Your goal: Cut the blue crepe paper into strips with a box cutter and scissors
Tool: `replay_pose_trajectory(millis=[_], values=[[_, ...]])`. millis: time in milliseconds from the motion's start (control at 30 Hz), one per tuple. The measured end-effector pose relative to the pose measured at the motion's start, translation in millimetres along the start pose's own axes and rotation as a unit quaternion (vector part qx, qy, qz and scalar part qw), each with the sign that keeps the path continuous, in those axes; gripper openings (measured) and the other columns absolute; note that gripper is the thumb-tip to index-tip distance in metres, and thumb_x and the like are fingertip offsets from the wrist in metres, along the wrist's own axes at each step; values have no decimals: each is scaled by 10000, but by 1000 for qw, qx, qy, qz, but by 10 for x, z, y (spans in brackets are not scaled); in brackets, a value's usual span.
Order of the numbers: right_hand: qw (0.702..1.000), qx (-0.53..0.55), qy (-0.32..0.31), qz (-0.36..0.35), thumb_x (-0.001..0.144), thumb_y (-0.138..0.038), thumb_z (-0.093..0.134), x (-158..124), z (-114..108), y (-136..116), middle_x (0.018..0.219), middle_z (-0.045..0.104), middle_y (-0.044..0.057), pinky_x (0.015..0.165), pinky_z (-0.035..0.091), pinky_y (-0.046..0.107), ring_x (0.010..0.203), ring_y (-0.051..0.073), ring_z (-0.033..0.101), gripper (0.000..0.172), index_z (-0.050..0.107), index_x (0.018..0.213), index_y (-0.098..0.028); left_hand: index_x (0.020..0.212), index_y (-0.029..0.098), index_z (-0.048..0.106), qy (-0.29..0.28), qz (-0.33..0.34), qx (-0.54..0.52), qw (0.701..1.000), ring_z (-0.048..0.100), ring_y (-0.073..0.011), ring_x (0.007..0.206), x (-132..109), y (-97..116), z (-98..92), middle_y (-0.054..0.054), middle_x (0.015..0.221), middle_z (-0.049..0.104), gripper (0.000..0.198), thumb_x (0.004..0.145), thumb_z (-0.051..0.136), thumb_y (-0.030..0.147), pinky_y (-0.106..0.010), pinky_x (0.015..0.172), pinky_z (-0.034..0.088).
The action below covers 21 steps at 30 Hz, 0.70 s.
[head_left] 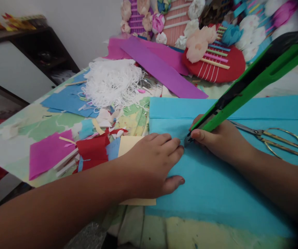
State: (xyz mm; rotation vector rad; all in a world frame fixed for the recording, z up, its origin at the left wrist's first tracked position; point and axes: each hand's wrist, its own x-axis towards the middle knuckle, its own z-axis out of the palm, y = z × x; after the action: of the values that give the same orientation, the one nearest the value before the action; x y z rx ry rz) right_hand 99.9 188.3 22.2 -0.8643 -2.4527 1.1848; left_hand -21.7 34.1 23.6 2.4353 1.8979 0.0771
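Note:
My right hand [219, 140] is closed around a green and black utility knife [232, 98]. The knife leans up to the right, its metal tip touching the turquoise paper [216, 186]. Just left of the tip, my left hand [156, 164] lies flat and open, fingertips pressing on the turquoise paper. Under that hand a cream card [138, 201] shows in part. A fold or edge line crosses the turquoise paper above both hands. Scissors with gold handles [281, 138] lie on the paper, right of my right hand.
White yarn [112, 83] is heaped on the paint-stained table cover [58, 122]. Purple paper [161, 65], magenta paper [49, 152], blue sheets [66, 100] and red scraps [93, 150] lie around. A red oval weaving piece [219, 69] and paper flowers [197, 43] stand at the back.

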Motion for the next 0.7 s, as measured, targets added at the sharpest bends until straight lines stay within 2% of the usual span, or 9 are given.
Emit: replay_pose_trajectory(millis=[200, 400, 700], values=[[998, -27, 4, -62, 659, -519, 614, -19, 16, -17, 498, 490, -2, 477, 336, 279, 494, 118, 435, 351, 514, 567, -196, 1257, 85, 464, 14, 5, 0, 1000, 424, -315, 1130, 6, -8, 15, -141, 1266, 486, 589, 833, 434, 494, -461, 946, 339], [997, -33, 8, -65, 580, -643, 605, -8, 43, 12, 485, 468, -12, 472, 329, 278, 491, 114, 417, 471, 461, 532, -197, 1260, 75, 461, 11, 4, -3, 1000, 428, -317, 1114, 9, -11, 22, -146, 1241, 501, 598, 829, 437, 488, -457, 947, 342], [999, 14, 14, -26, 582, -751, 490, -2, -23, 27, 489, 464, 1, 452, 318, 274, 502, 129, 445, 562, 517, 572, -190, 1274, 88, 447, 5, 1, -7, 1000, 420, -315, 1136, 8, -8, 19, -141, 1281, 473, 594, 839, 421, 492, -461, 958, 331]])
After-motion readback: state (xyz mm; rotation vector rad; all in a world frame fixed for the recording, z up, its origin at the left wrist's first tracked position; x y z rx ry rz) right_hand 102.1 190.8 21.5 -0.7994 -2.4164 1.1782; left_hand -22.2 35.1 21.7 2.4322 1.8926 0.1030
